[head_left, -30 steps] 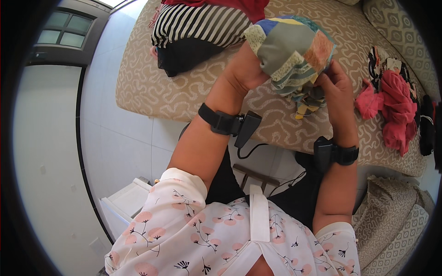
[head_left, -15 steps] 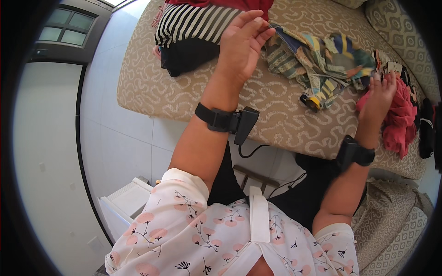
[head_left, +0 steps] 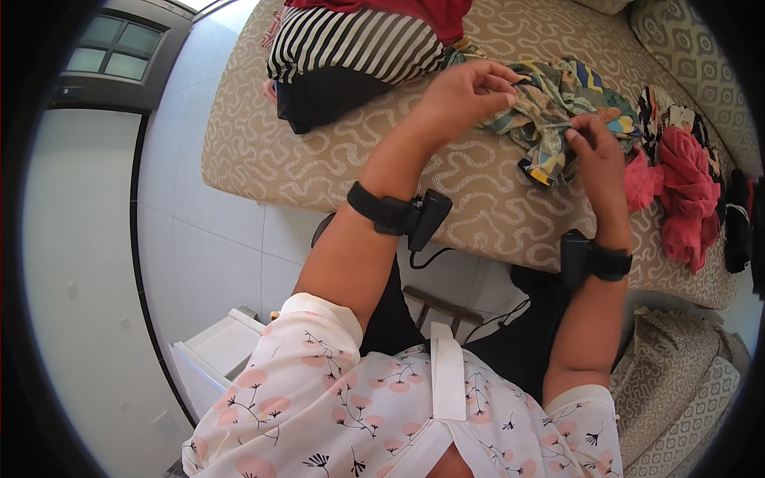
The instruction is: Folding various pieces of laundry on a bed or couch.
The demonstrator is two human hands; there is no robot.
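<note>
A crumpled garment (head_left: 550, 107) in green, yellow and blue pattern lies on the swirl-patterned seat (head_left: 319, 167); its kind cannot be made out. My left hand (head_left: 466, 92) reaches over its left part, fingers and thumb closed at the cloth. With thumb and forefinger, my right hand (head_left: 599, 151) pinches a fold nearer its middle. Cloth bunches between the two hands, and a dark and yellow edge hangs toward me. Close beyond my right hand are pink clothes (head_left: 689, 187) lying folded.
On the left of the seat sits a pile with a striped black-and-white cloth (head_left: 358, 44), a black cloth (head_left: 327, 99) and a red cloth (head_left: 450, 16). A black roll (head_left: 739, 223) lies at the far right. A white stand (head_left: 223, 346) is on the floor at left.
Both hands have come closer together: the left moved right and nearer, the right moved left onto the patterned garment. The stretched cloth is now bunched, with its left end lower.
</note>
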